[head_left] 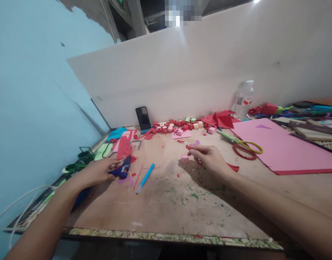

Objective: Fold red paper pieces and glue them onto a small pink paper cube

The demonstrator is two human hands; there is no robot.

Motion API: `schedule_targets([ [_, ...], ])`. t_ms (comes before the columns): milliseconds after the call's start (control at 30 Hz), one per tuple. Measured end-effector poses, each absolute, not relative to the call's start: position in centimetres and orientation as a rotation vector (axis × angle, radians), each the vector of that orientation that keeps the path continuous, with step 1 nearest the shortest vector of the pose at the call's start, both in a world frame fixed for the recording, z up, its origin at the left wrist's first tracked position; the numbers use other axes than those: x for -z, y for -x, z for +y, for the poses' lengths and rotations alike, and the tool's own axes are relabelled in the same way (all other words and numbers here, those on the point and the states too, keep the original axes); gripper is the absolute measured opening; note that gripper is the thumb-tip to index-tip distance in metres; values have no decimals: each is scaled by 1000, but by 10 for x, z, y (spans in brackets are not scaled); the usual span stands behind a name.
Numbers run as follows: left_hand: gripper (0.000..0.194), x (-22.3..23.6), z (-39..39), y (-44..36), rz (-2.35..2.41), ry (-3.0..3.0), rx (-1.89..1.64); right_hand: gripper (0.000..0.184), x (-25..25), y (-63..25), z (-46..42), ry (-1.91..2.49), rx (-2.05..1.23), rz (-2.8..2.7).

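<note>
On the left, my left hand (99,170) curls its fingers at a dark blue glue gun (123,169), which rests on the table among paper scraps. My right hand (206,157) pinches a small red paper piece (188,147) between thumb and fingertips, just above the tabletop. Right below those fingertips sits a pink paper cube (184,159). A blue pen (145,178) lies between the two hands. Beyond them, many small red, pink and cream paper cubes (170,127) are heaped along the back.
Scissors (247,148) with red and yellow handles lie right of my right hand, beside a large pink paper sheet (285,148). A phone (143,118) leans against the white board (168,72). At the back right stands a plastic bottle (244,100). A white cable (18,206) hangs left.
</note>
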State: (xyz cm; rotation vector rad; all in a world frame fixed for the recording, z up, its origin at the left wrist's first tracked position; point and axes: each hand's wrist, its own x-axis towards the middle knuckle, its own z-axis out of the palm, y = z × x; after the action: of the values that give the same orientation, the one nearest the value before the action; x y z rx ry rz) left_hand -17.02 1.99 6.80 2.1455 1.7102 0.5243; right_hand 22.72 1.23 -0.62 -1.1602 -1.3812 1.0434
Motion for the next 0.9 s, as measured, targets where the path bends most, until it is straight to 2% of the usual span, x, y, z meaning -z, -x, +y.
schedule_targets([
  [67,44,-75,19,155,1685,-2220,-516,44,5,-229,14,1179,-1030,-1362],
  [167,29,-71,19,104,1585,-2379,-497,43,2,-230,15,1196,-1019,-1343],
  [300,48,-37,27,17,1367,-2421,-443,40,-1,-232,16,1214,-987,-1335],
  [433,39,-9,44,-37,1266,-2392,-443,40,-1,-236,17,1234,-963,-1335],
  [633,18,-8,49,-39,1183,-2205,-560,40,-2,-239,15,1210,-957,-1340],
  [900,31,-13,24,3,1019,-1893,-776,27,-14,-225,-5,1171,-908,-1497],
])
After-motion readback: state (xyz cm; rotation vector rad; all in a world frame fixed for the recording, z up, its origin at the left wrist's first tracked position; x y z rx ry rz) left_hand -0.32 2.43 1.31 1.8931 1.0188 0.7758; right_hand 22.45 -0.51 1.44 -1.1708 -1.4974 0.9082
